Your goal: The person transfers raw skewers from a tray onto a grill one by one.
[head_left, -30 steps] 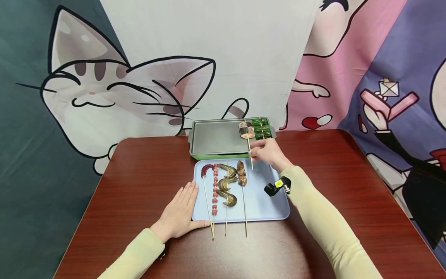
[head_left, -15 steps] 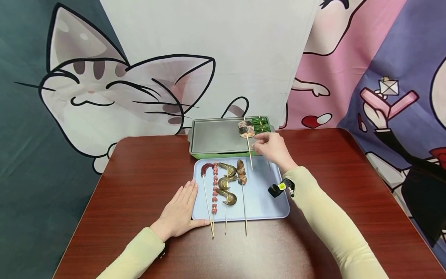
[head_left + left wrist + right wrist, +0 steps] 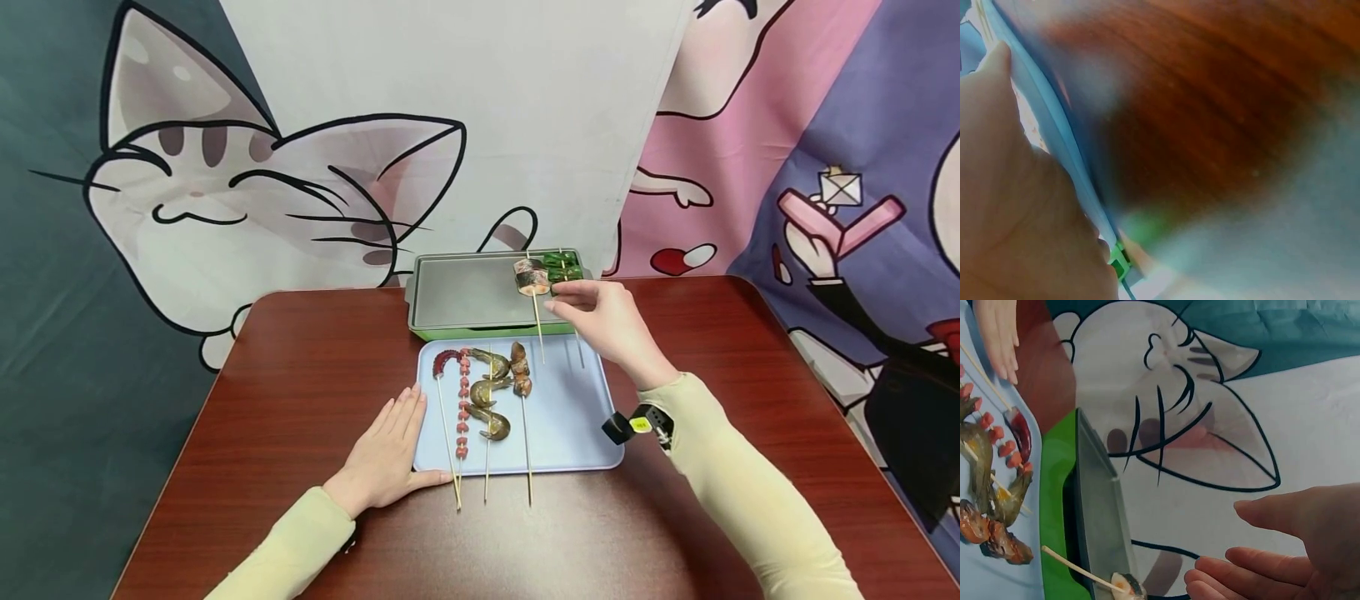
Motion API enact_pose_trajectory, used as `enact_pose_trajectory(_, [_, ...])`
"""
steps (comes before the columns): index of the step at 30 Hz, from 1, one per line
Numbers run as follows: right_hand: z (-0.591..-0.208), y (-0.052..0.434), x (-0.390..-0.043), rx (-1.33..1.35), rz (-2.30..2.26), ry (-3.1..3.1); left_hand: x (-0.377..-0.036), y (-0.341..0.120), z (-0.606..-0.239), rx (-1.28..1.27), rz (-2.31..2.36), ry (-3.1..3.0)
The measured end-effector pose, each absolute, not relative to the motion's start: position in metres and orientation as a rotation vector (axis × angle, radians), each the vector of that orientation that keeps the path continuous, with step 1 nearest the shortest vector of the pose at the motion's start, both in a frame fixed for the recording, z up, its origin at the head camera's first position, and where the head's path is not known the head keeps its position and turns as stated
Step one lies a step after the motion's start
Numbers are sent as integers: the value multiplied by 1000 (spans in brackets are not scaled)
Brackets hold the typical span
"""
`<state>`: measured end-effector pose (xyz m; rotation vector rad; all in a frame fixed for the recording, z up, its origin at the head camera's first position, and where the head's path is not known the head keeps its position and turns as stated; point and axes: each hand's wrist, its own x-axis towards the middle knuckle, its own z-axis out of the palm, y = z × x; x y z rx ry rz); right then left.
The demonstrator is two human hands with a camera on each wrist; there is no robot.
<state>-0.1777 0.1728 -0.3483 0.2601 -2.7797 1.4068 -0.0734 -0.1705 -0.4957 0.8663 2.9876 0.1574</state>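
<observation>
In the head view my left hand (image 3: 386, 454) lies with straight fingers along the left edge of a light blue tray (image 3: 577, 425), its thumb at the front rim. Over the right end of a grey griddle (image 3: 472, 292), my right hand (image 3: 603, 321) is held with extended fingers and nothing between them, as the right wrist view also shows. Its fingertips are just right of a fish skewer (image 3: 532, 277) and in front of a green vegetable skewer (image 3: 562, 265), partly covering it. Whether they touch the green skewer, I cannot tell. Both skewers lie on the griddle with sticks hanging over its front.
On the tray lie a dark red tentacle skewer (image 3: 444, 364), a skewer of small pink pieces (image 3: 462, 406), a shrimp skewer (image 3: 490, 393) and a brown meat skewer (image 3: 521, 371). Their sticks overhang the front rim. A printed cloth (image 3: 562, 108) hangs behind the brown table (image 3: 315, 358).
My right hand has left the fish skewer's stick and moved to the right. The fish skewer stays on the griddle. The left hand has not moved.
</observation>
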Motion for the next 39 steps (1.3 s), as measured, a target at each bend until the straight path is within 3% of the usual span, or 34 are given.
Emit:
enact_pose_trajectory(15, [-360, 176, -142, 387, 1514, -2843, -73, -170, -494, 877, 171, 2981])
enact_pose_trajectory(39, [-434, 169, -87, 397, 1761, -2938, -73, -169, -492, 884, 186, 2990])
